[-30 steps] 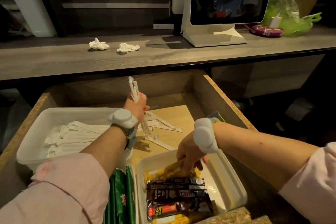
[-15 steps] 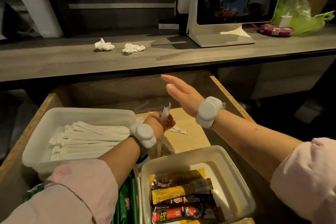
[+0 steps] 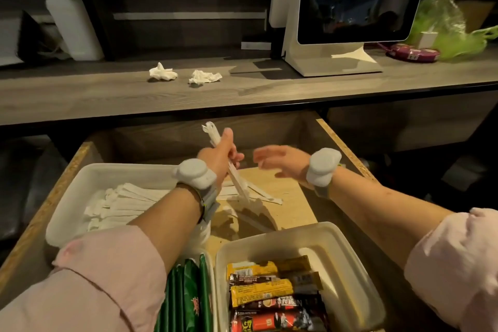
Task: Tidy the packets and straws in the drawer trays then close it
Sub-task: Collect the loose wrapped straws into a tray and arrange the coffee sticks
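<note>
Left hand [image 3: 221, 155] grips a bundle of wrapped straws [image 3: 231, 167] — long axis tilted steeply, tips up; right hand [image 3: 280, 162] hangs open just beside. Straw tray [image 3: 80, 183] lies left, loose straws [image 3: 258, 198] below on the drawer floor [image 3: 293, 205].

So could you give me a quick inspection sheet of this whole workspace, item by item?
Surface: open wooden drawer, loose wrapped straws lying on its floor.
Job's things: white tray of straws; tray of coffee packets; green packets beside it.
Clutter: two crumpled tissues on the counter.
Hands: left hand grips a straw bundle; right hand open, empty.
Cables: nothing seen.
Surroundings: screen on stand, green plastic bag.
</note>
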Tool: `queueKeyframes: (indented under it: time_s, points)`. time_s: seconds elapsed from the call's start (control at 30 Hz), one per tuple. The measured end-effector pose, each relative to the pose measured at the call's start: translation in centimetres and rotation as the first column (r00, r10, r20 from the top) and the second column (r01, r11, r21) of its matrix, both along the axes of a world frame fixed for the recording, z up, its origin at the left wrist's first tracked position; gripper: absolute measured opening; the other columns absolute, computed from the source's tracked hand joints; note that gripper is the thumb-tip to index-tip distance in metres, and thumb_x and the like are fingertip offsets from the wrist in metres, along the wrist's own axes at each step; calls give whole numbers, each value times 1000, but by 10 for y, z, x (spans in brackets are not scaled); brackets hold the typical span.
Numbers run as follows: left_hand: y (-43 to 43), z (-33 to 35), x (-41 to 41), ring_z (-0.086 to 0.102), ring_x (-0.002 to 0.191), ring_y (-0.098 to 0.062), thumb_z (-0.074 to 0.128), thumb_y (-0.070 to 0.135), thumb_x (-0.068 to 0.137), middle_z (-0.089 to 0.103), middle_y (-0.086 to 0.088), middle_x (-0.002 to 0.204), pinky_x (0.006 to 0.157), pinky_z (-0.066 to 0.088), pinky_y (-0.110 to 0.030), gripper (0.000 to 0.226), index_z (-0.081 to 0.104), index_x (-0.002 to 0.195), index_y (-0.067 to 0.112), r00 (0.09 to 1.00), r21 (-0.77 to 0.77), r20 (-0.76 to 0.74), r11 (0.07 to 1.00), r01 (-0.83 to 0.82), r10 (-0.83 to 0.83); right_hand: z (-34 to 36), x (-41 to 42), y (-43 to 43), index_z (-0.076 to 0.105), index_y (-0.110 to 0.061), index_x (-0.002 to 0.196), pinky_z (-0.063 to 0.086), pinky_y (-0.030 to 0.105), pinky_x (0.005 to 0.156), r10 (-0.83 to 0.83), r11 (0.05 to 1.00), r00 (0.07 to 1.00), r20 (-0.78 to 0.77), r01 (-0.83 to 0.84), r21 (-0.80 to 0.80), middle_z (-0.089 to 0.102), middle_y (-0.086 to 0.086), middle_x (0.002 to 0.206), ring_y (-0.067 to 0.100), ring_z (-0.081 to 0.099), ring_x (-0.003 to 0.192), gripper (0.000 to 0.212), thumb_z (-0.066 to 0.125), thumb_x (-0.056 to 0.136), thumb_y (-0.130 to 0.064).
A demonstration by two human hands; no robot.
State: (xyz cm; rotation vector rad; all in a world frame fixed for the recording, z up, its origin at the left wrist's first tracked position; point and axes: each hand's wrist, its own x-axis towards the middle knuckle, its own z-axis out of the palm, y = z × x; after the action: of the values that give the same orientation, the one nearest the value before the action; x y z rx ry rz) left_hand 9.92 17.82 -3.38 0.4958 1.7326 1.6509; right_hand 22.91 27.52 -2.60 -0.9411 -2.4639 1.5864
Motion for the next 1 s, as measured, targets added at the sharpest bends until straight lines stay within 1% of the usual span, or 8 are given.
queueKeyframes:
  time_s: [0.13, 0.23, 0.33, 0.4, 0.5, 0.73, 0.83, 1.0]
  points:
    - [-3, 24, -13, 57, 61, -13, 47, 56, 89, 49, 6, 40, 72, 55, -34, 53, 39, 55, 16, 965, 174, 246, 976, -134, 89, 0, -23, -38, 33, -21, 145, 31, 21, 99, 218, 967, 976, 15, -218, 135, 45, 0, 145, 16, 45, 131, 68, 67, 86, -28]
    - [-20, 37, -24, 55, 55, -11, 49, 56, 87, 45, 5, 47, 64, 54, -30, 50, 41, 56, 18, 948, 233, 309, 961, -151, 74, 0, -51, -59, 50, -15, 126, 50, 25, 79, 254, 944, 967, -32, -241, 226, 65, 10, 109, 17, 62, 87, 42, 65, 89, -26]
    - [-48, 46, -58, 61, 65, -12, 57, 45, 88, 51, 5, 60, 62, 52, -28, 27, 55, 79, 20, 969, 199, 211, 964, -175, 132, 8, -77, -73, 55, -13, 93, 43, 24, 51, 236, 958, 967, -100, -214, 188, 51, 3, 69, 15, 47, 55, 11, 55, 95, -23]
    - [-72, 51, -92, 64, 83, -15, 60, 37, 89, 60, 3, 80, 70, 53, -30, 24, 56, 106, 21, 963, 184, 86, 946, -266, 254, 13, -100, -80, 51, -15, 87, 38, 28, 62, 279, 880, 960, 34, -269, 391, 52, 4, 77, 19, 48, 67, 19, 50, 97, -31]
    - [-103, 58, -132, 56, 111, -19, 64, 40, 84, 58, -3, 118, 96, 47, -38, 62, 39, 138, 23, 928, 106, -109, 933, -344, 355, 12, -126, -87, 57, -10, 103, 35, 28, 68, 249, 698, 916, 313, -394, 598, 59, 8, 94, 26, 55, 85, 33, 43, 98, -40]
    - [-123, 46, -132, 60, 108, -18, 54, 22, 92, 63, -1, 109, 89, 44, -31, 11, 62, 96, 29, 928, -74, -335, 977, -198, 162, -16, -153, -106, 67, -9, 105, 41, 26, 69, 345, 504, 713, 610, -690, 521, 65, 9, 98, 23, 53, 79, 31, 54, 92, -33]
    - [-119, 40, -124, 62, 105, -17, 52, 23, 93, 65, -1, 110, 87, 46, -34, 14, 62, 88, 32, 944, -105, -294, 977, -185, 147, -18, -155, -98, 65, -11, 115, 46, 25, 70, 349, 499, 674, 651, -721, 480, 69, 8, 113, 28, 63, 89, 40, 69, 82, -33]
    - [-102, 39, -104, 62, 98, -17, 49, 21, 96, 64, -3, 108, 87, 45, -35, 13, 61, 100, 24, 968, -123, -232, 984, -129, 98, 13, -129, -47, 69, -24, 106, 48, 27, 76, 184, 681, 908, 376, -394, 617, 70, 1, 106, 23, 66, 95, 24, 60, 88, -37]
